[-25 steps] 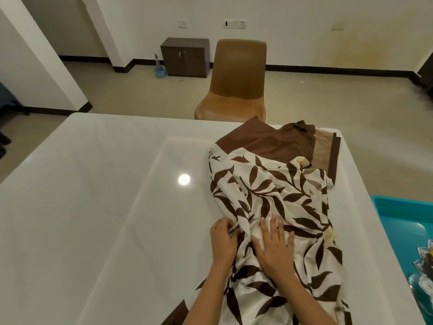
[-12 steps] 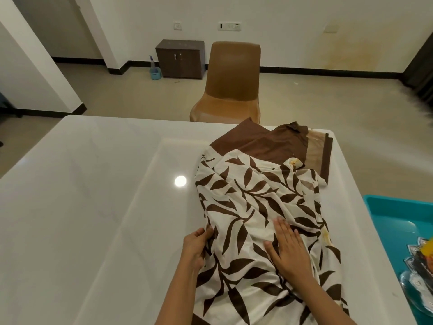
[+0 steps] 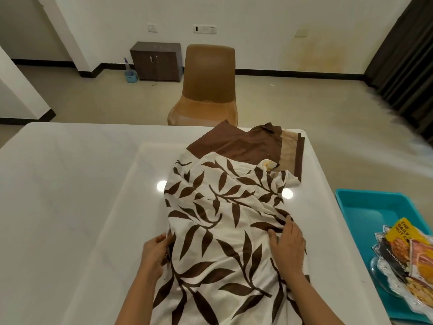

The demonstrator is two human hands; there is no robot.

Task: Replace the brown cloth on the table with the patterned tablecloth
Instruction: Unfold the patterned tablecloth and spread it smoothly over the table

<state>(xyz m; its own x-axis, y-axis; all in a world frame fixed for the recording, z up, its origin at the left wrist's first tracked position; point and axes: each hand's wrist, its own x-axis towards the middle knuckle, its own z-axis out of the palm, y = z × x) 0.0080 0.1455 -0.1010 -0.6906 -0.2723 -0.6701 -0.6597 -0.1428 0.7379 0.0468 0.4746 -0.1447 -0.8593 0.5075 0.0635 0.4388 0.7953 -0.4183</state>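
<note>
The patterned tablecloth (image 3: 218, 212), cream with brown leaves, lies bunched in a long strip down the right half of the white table (image 3: 70, 195). Its brown and tan border (image 3: 246, 146) lies at the far end, near the table's far edge. My left hand (image 3: 155, 253) pinches the cloth's left edge close to me. On the cloth's right side, my right hand (image 3: 287, 245) grips a fold with its fingers curled into the fabric. I cannot tell whether a separate brown cloth lies beneath.
A tan chair (image 3: 206, 87) stands behind the table's far edge. At the right, a teal tray (image 3: 365, 207) holds a glass dish with snack packets (image 3: 407, 256). A dark cabinet (image 3: 157, 61) stands at the back wall, and dark curtains (image 3: 407, 55) hang at the far right.
My hands have moved apart, the left to the left edge and the right to the right side. The cloth between them has spread wider. The camera has shifted closer.
</note>
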